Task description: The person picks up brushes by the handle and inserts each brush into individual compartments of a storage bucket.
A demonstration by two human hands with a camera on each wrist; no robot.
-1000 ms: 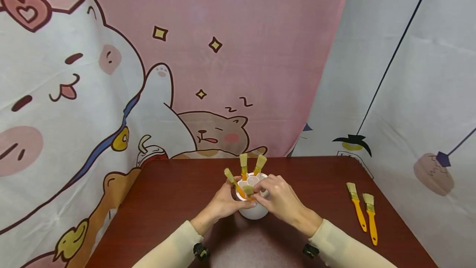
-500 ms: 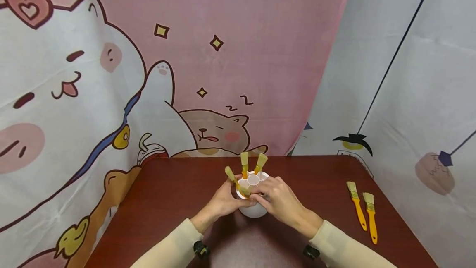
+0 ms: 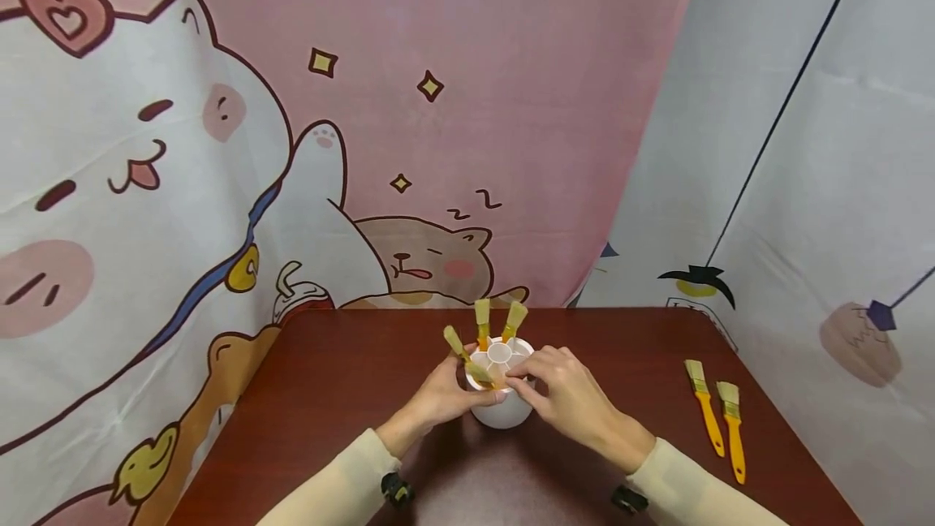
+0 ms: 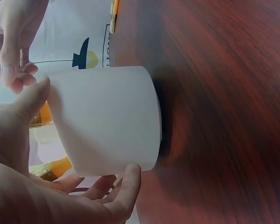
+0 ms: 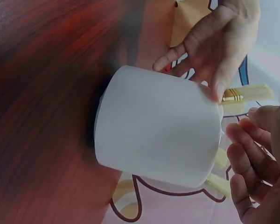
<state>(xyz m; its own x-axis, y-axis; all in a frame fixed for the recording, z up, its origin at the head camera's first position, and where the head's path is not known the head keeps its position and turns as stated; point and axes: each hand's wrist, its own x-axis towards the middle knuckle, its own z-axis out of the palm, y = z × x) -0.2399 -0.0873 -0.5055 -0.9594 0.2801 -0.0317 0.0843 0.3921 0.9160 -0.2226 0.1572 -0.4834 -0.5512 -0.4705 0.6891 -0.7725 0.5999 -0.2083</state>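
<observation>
A white round holder (image 3: 501, 412) with divided compartments stands on the table in the head view. My left hand (image 3: 441, 398) grips its left side, thumb at the front rim and fingers round the wall. Several paintbrushes stand in it, bristles up, among them a left one (image 3: 454, 341) and two at the back. A front brush (image 5: 233, 96) leans at the rim near my left thumb. My right hand (image 3: 577, 396) hovers at the right of the rim. In the right wrist view its loosely bent fingers (image 5: 245, 140) are apart from the brushes and hold nothing.
Two more paintbrushes (image 3: 705, 411) with yellow handles lie side by side on the right of the dark red wooden table (image 3: 351, 364). A cartoon-printed cloth (image 3: 526, 104) hangs behind and at both sides of the table.
My right hand has lowered the front paintbrush into the holder, let go of it and drawn slightly right. My left hand keeps its grip on the holder.
</observation>
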